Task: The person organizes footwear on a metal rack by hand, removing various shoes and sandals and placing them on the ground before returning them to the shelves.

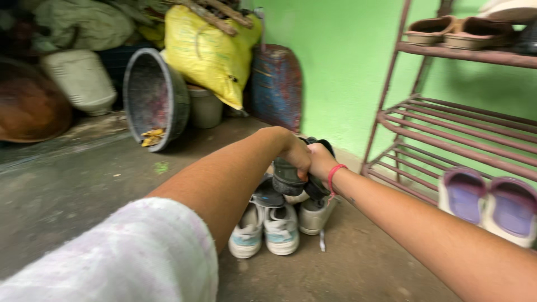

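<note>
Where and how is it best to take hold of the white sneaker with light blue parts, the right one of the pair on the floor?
Probably grip the white sneaker at its heel collar, coming from above: the opening faces up, the toe points toward the camera, its twin crowds one side, and a grey shoe crowds the other.

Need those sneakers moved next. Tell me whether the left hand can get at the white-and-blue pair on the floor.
Probably yes, once freed. The left hand grips a dark shoe together with the right hand, directly above the white-and-blue pair, with nothing between.
</note>
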